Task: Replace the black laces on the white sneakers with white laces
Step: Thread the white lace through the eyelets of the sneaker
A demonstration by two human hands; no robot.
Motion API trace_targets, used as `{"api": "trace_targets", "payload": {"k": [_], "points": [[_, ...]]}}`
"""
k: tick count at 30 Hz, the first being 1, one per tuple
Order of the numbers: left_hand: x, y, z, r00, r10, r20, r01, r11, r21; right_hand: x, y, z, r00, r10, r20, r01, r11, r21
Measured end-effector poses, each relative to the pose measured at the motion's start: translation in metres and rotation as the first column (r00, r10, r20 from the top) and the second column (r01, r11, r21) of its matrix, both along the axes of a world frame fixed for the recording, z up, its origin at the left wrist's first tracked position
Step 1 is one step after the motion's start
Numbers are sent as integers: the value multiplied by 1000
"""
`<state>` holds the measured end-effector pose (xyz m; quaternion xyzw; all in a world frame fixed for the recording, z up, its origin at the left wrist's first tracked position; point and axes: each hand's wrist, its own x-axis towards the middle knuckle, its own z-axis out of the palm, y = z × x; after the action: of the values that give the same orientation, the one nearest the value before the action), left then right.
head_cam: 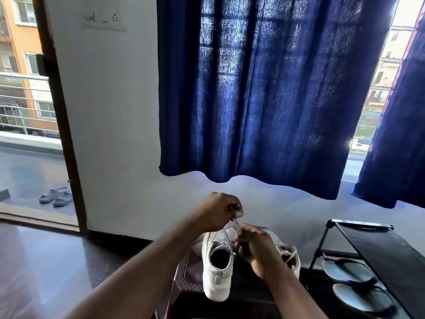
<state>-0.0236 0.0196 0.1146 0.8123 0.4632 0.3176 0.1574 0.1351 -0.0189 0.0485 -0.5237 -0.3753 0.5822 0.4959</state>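
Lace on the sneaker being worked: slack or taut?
Taut: the white lace runs straight from the sneaker up to the raised left hand, which pinches it.

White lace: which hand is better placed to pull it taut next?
Probably the left. The left hand pinches the white lace high above the sneaker, free to pull upward; the right hand holds it low, near the eyelets.

Likely a home — blue curtain (253, 88), shoe rack (379, 245).
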Motion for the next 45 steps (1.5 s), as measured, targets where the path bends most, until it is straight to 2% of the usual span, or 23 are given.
{"api": "trace_targets", "payload": {"k": [2, 4, 6, 8, 10, 12, 13, 18, 20, 23, 24, 26, 29, 31, 34, 36, 39, 41, 45], "points": [[2, -3, 10, 988, -39, -152, 44, 999, 30, -12, 3, -4, 993, 28, 112, -31, 999, 30], [3, -3, 14, 972, -48, -229, 59, 998, 38, -22, 7, 2, 972, 35, 234, -58, 994, 92], [0, -3, 13, 976, -30, -214, 39, 999, 38, -26, 8, 11, 939, 41, 342, -105, 980, 171], [-8, -1, 7, 992, 17, -127, -12, 999, 34, -23, 9, 16, 892, 63, 447, -174, 962, 212], [-15, -2, -5, 991, 128, -27, -128, 992, 4, -16, 15, 12, 786, 19, 618, -218, 944, 248], [-17, -6, -24, 963, 264, 56, -260, 962, -78, -10, 18, 5, 587, -78, 805, -258, 925, 278], [-15, -9, -36, 947, 313, 73, -304, 946, -115, -9, 18, 1, 518, -115, 848, -273, 917, 291], [-5, -26, -85, 914, 406, -12, -401, 898, -182, -8, -1, -17, 423, -156, 893, -320, 896, 308], [-5, -31, -96, 909, 410, -70, -416, 898, -143, -8, -8, -27, 330, -149, 932, -361, 892, 271], [-4, -33, -105, 904, 355, -237, -378, 924, -61, -8, -12, -41, 204, -150, 967, -432, 873, 227], [-2, -33, -105, 895, 339, -290, -365, 930, -37, -9, -13, -44, 193, -153, 969, -435, 872, 224], [1, -32, -103, 863, 329, -383, -354, 935, 5, -13, -16, -45, 229, -173, 958, -424, 868, 258], [8, -34, -97, 792, 334, -512, -363, 931, 46, -17, -18, -43, 371, -159, 915, -368, 879, 302], [11, -35, -94, 771, 330, -545, -362, 931, 53, -16, -20, -41, 452, -131, 882, -327, 896, 300], [9, -36, -92, 792, 309, -526, -355, 935, 13, -12, -22, -45, 491, -192, 850, -267, 895, 356], [4, -37, -91, 838, 300, -457, -344, 939, -14, -9, -22, -52, 493, -262, 830, -254, 869, 425], [-5, -39, -94, 907, 295, -301, -322, 946, -44, -11, -23, -59, 412, -280, 867, -309, 852, 422], [-8, -42, -98, 929, 274, -247, -299, 952, -66, -14, -24, -60, 414, -263, 871, -298, 865, 403], [-14, -48, -106, 915, 210, -344, -229, 973, -15, -16, -26, -55, 461, -221, 860, -224, 909, 353]]}}
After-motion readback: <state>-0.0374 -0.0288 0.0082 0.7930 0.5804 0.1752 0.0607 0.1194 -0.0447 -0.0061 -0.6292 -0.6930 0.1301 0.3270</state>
